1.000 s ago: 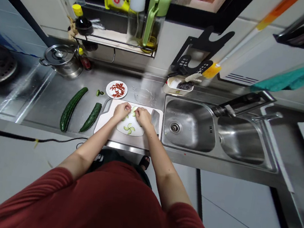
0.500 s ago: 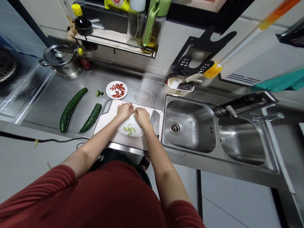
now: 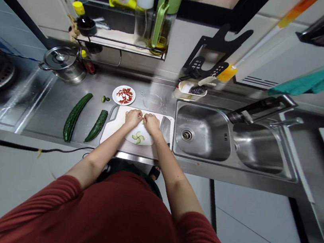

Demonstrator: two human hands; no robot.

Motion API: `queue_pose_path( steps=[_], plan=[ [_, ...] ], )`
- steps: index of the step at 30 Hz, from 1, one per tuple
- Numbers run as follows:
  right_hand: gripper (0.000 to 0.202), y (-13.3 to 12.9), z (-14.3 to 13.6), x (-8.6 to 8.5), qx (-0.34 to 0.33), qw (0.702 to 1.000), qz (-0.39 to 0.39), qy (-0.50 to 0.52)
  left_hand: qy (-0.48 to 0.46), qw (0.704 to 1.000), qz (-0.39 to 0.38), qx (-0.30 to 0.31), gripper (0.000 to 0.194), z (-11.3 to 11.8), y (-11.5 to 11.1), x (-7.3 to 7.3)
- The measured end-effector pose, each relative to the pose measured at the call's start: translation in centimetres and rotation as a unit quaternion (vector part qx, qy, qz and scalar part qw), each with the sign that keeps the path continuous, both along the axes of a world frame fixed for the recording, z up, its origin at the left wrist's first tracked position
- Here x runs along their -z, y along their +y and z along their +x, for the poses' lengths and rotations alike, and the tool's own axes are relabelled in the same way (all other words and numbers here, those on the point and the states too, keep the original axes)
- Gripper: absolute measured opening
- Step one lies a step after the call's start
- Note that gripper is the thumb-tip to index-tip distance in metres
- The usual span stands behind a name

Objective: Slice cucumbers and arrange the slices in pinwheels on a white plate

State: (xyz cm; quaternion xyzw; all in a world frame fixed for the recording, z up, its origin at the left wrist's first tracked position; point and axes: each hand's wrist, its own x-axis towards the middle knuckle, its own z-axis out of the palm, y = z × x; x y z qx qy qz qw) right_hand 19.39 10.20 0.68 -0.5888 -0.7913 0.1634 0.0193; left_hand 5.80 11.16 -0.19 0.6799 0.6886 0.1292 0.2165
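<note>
Both of your hands meet at the far edge of the white plate (image 3: 143,138), left hand (image 3: 132,118) and right hand (image 3: 151,123) fingertip to fingertip, pinching a cucumber slice (image 3: 142,115) between them (barely visible). Neither hand is nearer; the arranged slices (image 3: 138,137) lie just toward you.

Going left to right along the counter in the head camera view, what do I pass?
Long cucumber → shorter cucumber piece → cutting board → left hand → right hand → sink basin → second basin.
</note>
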Motion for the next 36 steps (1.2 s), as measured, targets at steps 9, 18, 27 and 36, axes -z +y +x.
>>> queue_pose_path(
  steps=[9,18,27,36],
  plan=[
    [0.026,-0.42,0.39,-0.15,0.018,0.999,0.018,0.030,-0.041,0.999,-0.009,-0.012,0.012,-0.24,0.01,-0.22],
    [0.024,-0.14,0.26,-0.07,0.031,0.999,0.006,0.028,-0.030,0.999,-0.006,-0.012,0.012,-0.26,0.05,-0.46],
    [0.026,0.06,-0.17,0.12,0.023,1.000,-0.006,0.012,-0.006,1.000,-0.009,-0.003,0.013,0.13,0.03,-0.29],
    [0.024,-0.06,0.05,0.35,0.028,0.999,-0.005,0.020,-0.008,1.000,-0.009,0.002,0.012,-0.01,0.09,-0.05]
  ],
)
